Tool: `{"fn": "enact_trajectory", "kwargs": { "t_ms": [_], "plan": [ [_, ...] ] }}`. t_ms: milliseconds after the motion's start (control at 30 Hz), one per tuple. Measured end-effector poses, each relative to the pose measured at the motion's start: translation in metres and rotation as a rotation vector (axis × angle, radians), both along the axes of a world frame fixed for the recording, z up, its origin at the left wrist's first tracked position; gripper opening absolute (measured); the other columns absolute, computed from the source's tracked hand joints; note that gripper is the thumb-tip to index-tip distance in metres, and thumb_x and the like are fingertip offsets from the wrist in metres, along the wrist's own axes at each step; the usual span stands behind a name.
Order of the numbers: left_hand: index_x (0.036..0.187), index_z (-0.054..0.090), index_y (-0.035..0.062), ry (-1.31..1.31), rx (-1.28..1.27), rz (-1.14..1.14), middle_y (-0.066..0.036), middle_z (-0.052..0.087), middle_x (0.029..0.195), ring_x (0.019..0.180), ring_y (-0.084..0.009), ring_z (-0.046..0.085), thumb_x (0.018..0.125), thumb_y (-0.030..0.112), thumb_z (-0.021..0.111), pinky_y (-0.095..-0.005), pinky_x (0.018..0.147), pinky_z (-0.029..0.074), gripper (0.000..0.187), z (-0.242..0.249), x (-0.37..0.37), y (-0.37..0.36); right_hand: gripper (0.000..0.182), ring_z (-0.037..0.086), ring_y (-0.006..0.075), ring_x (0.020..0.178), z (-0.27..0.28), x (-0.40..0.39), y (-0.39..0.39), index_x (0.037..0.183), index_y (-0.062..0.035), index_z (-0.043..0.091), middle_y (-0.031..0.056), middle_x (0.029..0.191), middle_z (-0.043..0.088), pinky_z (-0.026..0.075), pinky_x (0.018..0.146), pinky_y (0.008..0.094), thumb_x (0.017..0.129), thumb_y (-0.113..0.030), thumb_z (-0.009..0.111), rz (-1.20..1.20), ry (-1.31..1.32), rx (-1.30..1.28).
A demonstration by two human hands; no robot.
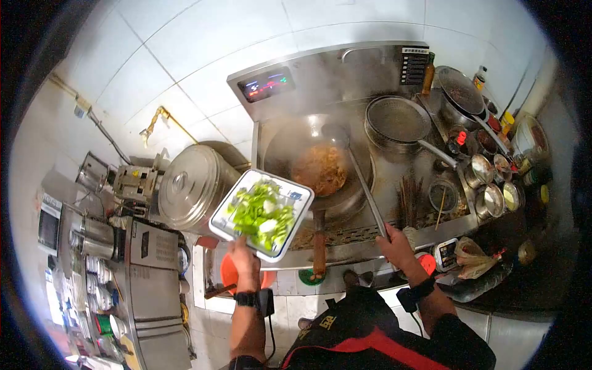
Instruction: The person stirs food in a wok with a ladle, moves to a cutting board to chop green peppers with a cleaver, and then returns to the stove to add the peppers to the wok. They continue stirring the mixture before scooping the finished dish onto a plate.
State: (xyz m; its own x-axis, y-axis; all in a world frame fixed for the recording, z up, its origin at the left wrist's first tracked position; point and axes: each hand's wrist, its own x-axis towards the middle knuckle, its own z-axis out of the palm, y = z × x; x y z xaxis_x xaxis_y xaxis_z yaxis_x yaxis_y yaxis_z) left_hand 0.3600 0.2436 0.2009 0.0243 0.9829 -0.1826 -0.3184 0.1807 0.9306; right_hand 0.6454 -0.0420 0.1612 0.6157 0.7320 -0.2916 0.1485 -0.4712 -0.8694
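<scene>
My left hand (244, 262) grips the near edge of a white square plate (251, 179) with a dark rim. Chopped green vegetables (262, 216) with some white pieces lie on it. The plate is tilted and held left of the wok (283, 148). In the wok, brownish food (320, 169) steams. My right hand (398, 248) is closed around the long handle of a ladle (369, 194), whose bowl rests at the far right side of the food. The wok's wooden handle (319, 246) points toward me, with neither hand on it.
Right of the wok sits a strainer (399, 120) over a pot. Several seasoning bowls (490, 200) stand farther right. A large lidded pot (192, 188) is at left, with an orange bucket (231, 271) below the plate. A lit control panel (266, 86) is behind the wok.
</scene>
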Motion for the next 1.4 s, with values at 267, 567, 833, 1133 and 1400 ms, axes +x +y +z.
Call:
{"fn": "enact_trajectory", "kwargs": {
  "t_ms": [267,567,833,1133,1400],
  "plan": [
    [0.086,0.054,-0.0065,0.953,0.759,0.033,-0.026,0.063,0.076,0.073,-0.0434,0.063,0.087,0.010,0.055,-0.0471,0.067,0.048,0.016,0.025,0.140,0.066,0.059,0.065,0.0353,0.087,0.004,-0.001,-0.007,0.142,0.0002,0.042,0.0245,0.097,0.066,0.051,0.081,0.0425,0.090,-0.022,0.061,-0.002,-0.081,0.065],
    [0.095,0.055,-0.0056,0.819,0.812,0.094,-0.028,0.063,0.080,0.077,-0.0480,0.063,0.086,0.007,0.052,-0.0487,0.070,0.050,0.016,0.048,0.110,0.072,0.064,0.064,0.0466,0.092,0.026,-0.006,-0.016,0.145,0.0027,0.035,0.0306,0.098,0.065,0.050,0.082,0.0506,0.091,-0.025,0.056,0.060,-0.303,-0.212],
    [0.104,0.055,-0.0055,0.568,0.796,0.181,-0.019,0.064,0.081,0.071,-0.0330,0.063,0.089,0.007,0.053,-0.0390,0.069,0.051,0.020,0.048,0.072,0.069,0.062,0.066,0.0444,0.086,0.021,-0.016,0.014,0.145,-0.0043,0.040,0.0286,0.095,0.066,0.051,0.077,0.0517,0.088,-0.020,0.060,0.062,-0.430,-0.192],
    [0.106,0.062,-0.0031,-0.116,0.020,0.355,-0.010,0.067,0.096,0.082,-0.0183,0.063,0.093,0.006,0.054,-0.0307,0.073,0.052,0.018,-0.018,-0.190,-0.006,0.043,0.058,0.0202,0.075,-0.051,0.051,0.005,0.134,-0.0057,0.056,0.0096,0.107,0.066,0.051,0.069,0.0362,0.095,-0.023,0.060,-0.084,-0.216,-0.133],
    [0.103,0.062,-0.0050,-0.077,-0.107,1.238,-0.009,0.066,0.094,0.083,-0.0186,0.063,0.088,0.004,0.053,-0.0334,0.072,0.052,0.020,-0.112,-0.538,-0.204,0.041,0.058,0.0187,0.074,0.030,-0.129,0.121,0.132,-0.0066,0.056,0.0082,0.104,0.065,0.050,0.067,0.0352,0.095,-0.024,0.060,-0.023,-0.404,-0.015]
  ]
}}
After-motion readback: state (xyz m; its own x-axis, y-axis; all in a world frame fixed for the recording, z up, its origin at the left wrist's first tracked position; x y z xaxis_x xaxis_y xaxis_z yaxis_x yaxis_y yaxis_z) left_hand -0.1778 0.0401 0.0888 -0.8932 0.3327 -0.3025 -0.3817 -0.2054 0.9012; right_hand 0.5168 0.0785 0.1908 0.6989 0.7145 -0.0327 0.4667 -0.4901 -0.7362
